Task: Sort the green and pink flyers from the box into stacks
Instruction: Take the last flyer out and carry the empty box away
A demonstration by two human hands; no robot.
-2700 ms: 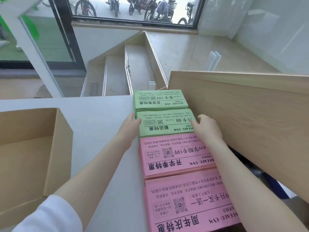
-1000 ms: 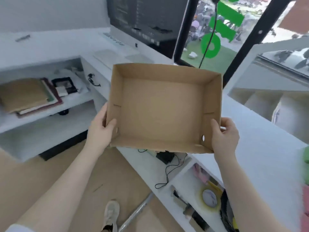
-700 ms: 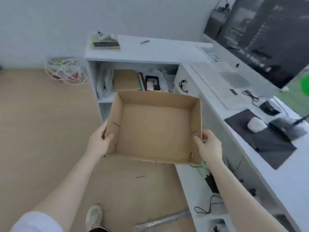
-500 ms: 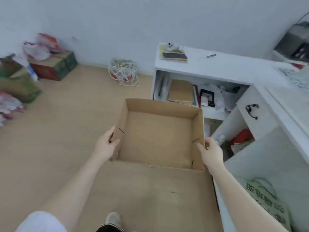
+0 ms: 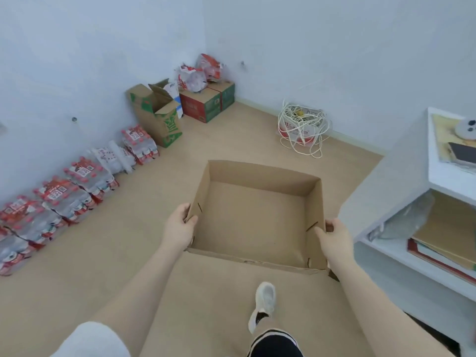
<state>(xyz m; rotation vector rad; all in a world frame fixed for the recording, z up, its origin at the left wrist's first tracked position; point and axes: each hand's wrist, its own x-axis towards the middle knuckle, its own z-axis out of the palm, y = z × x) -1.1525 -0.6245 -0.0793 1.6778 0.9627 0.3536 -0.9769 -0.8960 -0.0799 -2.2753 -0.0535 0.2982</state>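
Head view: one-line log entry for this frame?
box: empty, carried over floor | left hand: grips left wall | right hand: grips right wall | flyers: none visible

Bottle packs (image 5: 15, 243) (left edge) cropped

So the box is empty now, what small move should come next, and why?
Probably lower the box to the floor just ahead. It holds no flyers, both the left hand and right hand grip its side walls, and bare floor lies under it.

Pale walls (image 5: 103, 34), tan floor (image 5: 231, 140) (wood-look), white shelf (image 5: 391, 191)
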